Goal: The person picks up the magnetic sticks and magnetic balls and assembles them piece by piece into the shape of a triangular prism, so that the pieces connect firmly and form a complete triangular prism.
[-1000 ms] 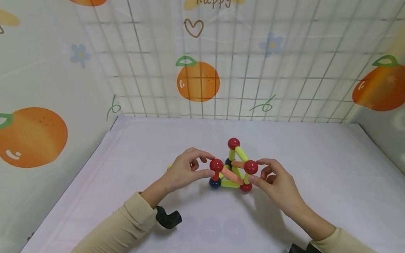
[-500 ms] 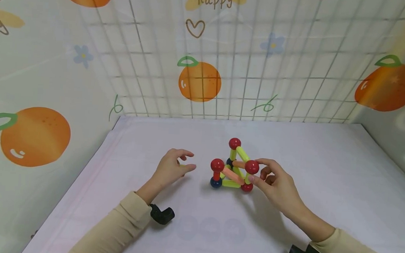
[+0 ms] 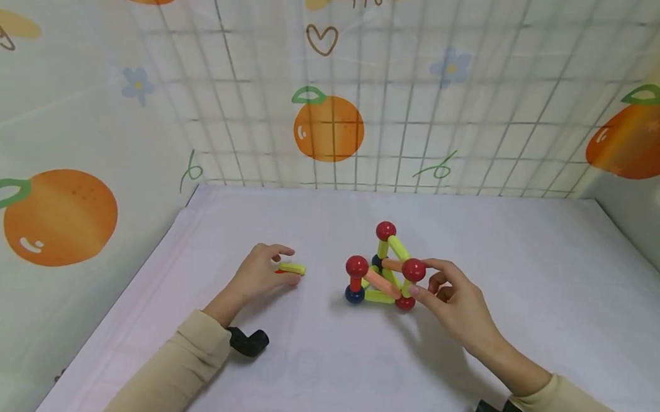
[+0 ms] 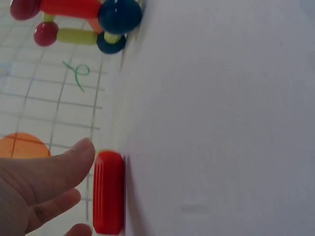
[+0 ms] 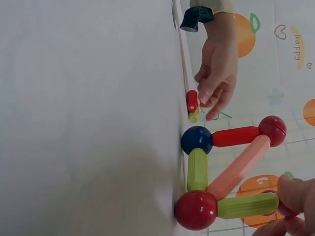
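A frame of magnetic rods and balls [image 3: 383,283] stands on the white table, with red and dark blue balls joined by yellow-green, red and orange rods. My right hand [image 3: 456,295] pinches the red ball [image 3: 414,270] at its upper right corner, thumb low by the upright yellow-green rod [image 5: 248,205]. To the left, my left hand [image 3: 256,274] hovers over two loose rods, thumb and fingers apart. One is a red rod [image 4: 109,194], beside the thumb tip in the left wrist view; the other is a yellow-green rod [image 3: 294,269], partly behind the hand.
Beneath everything lies a white cloth-covered table [image 3: 319,382]. A pale curtain [image 3: 244,131] printed with oranges closes off the back and sides, a wire grid showing through it. Black camera mounts [image 3: 249,342] hang below both wrists.
My left hand has let go of the left red ball and moved left to the loose rods, baring that side of the frame. The right hand keeps its place at the red ball.
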`<state>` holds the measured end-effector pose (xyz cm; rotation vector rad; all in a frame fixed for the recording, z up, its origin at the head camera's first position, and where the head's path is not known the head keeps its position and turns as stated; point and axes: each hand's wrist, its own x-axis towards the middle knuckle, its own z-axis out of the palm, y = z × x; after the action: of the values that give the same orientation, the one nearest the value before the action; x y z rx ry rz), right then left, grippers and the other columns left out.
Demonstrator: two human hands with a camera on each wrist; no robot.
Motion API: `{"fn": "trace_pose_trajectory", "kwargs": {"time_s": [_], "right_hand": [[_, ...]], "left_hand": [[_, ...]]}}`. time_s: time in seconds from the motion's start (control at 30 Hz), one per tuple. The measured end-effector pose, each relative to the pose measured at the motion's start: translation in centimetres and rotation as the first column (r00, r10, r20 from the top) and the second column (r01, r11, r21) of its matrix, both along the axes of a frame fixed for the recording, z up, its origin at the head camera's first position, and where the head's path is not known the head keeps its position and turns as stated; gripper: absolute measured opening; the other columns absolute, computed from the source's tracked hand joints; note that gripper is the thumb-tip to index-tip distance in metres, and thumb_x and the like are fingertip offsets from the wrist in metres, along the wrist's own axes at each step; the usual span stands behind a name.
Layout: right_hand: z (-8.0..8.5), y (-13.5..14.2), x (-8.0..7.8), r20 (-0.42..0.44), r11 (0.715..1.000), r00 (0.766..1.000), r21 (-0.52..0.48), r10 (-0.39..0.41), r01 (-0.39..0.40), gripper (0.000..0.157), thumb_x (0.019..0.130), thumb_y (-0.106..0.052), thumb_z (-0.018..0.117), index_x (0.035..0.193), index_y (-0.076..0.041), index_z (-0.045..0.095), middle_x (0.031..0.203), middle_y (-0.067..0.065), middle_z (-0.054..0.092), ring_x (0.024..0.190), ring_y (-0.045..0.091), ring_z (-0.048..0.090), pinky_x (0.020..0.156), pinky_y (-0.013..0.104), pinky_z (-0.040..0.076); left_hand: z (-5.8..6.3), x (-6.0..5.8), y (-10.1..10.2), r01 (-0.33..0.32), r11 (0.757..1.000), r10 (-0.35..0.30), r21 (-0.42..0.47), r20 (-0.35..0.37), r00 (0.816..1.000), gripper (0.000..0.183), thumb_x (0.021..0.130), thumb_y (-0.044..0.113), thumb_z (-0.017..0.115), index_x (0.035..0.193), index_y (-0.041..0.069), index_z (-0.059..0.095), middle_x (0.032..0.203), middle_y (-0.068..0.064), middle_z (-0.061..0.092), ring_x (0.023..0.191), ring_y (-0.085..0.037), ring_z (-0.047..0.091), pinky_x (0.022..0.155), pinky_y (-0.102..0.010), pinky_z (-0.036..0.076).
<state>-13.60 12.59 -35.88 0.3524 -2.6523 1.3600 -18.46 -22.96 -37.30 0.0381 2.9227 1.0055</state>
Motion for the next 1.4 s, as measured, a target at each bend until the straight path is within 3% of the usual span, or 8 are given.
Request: {"fn": "trace_pose_trajectory", "kwargs": {"time_s": [0.2, 0.33, 0.9, 1.0, 1.13, 1.4], "right_hand": [[0.0, 0.0, -0.1, 0.001, 1.000, 1.000, 0.001, 0.001, -0.001, 0.047, 0.086, -0.021, 0.076, 0.129, -0.014, 0.055, 0.087, 0.008, 0.054, 0.061, 0.010, 0.049, 0.052, 0.022, 0.039], [-0.1, -0.1, -0.1, 0.018, 1.000, 1.000, -0.006, 0.006, -0.006, 0.049, 0.086, -0.021, 0.076, 0.129, -0.013, 0.055, 0.087, 0.009, 0.054, 0.061, 0.011, 0.050, 0.052, 0.022, 0.040], [-0.2, -0.2, -0.2, 0.038, 1.000, 0.999, -0.006, 0.006, -0.006, 0.049, 0.087, -0.020, 0.076, 0.130, -0.013, 0.054, 0.088, 0.009, 0.054, 0.066, 0.014, 0.052, 0.054, 0.022, 0.043], [-0.2, -0.2, -0.2, 0.034, 1.000, 0.999, -0.002, 0.007, -0.007, 0.050, 0.087, -0.021, 0.076, 0.130, -0.013, 0.054, 0.088, 0.009, 0.055, 0.067, 0.015, 0.052, 0.054, 0.022, 0.043], [-0.3, -0.1, -0.2, 0.030, 1.000, 1.000, -0.001, 0.008, -0.008, 0.050, 0.087, -0.021, 0.076, 0.131, -0.012, 0.054, 0.088, 0.009, 0.055, 0.067, 0.015, 0.052, 0.054, 0.022, 0.043], [-0.3, -0.1, -0.1, 0.045, 1.000, 0.999, -0.024, 0.012, -0.011, 0.049, 0.086, -0.024, 0.076, 0.129, -0.014, 0.055, 0.088, 0.008, 0.055, 0.067, 0.014, 0.053, 0.055, 0.022, 0.043]], "left_hand": [[-0.4, 0.6, -1.6, -0.041, 0.997, 0.045, -0.060, 0.056, 0.997, 0.046, 0.082, 0.031, 0.078, 0.122, 0.013, 0.062, 0.122, -0.016, 0.053, 0.110, -0.031, 0.053, 0.094, -0.046, 0.045], [-0.8, 0.8, -2.1, -0.035, 0.996, 0.039, -0.079, 0.051, 0.998, 0.040, 0.081, 0.028, 0.079, 0.114, 0.010, 0.065, 0.116, -0.016, 0.055, 0.105, -0.029, 0.054, 0.091, -0.043, 0.046], [-0.4, 0.8, -1.7, -0.007, 0.994, 0.012, -0.105, 0.050, 0.999, 0.025, 0.082, 0.025, 0.078, 0.103, 0.012, 0.074, 0.109, -0.013, 0.059, 0.097, -0.024, 0.054, 0.084, -0.039, 0.046], [0.4, 1.1, -1.9, -0.008, 0.997, 0.011, -0.073, 0.042, 0.999, 0.023, 0.081, 0.026, 0.078, 0.101, 0.014, 0.075, 0.112, -0.013, 0.060, 0.099, -0.025, 0.055, 0.082, -0.037, 0.046], [2.2, 1.6, -1.5, 0.025, 0.999, -0.025, 0.034, -0.008, 1.000, 0.025, 0.081, 0.031, 0.079, 0.102, 0.018, 0.076, 0.114, -0.012, 0.061, 0.101, -0.027, 0.053, 0.077, -0.033, 0.042], [6.2, 2.6, 3.2, 0.165, 0.972, -0.144, 0.166, -0.128, 0.981, 0.026, 0.081, 0.035, 0.080, 0.102, 0.021, 0.076, 0.108, -0.003, 0.057, 0.093, -0.025, 0.048, 0.074, -0.032, 0.040]]}}
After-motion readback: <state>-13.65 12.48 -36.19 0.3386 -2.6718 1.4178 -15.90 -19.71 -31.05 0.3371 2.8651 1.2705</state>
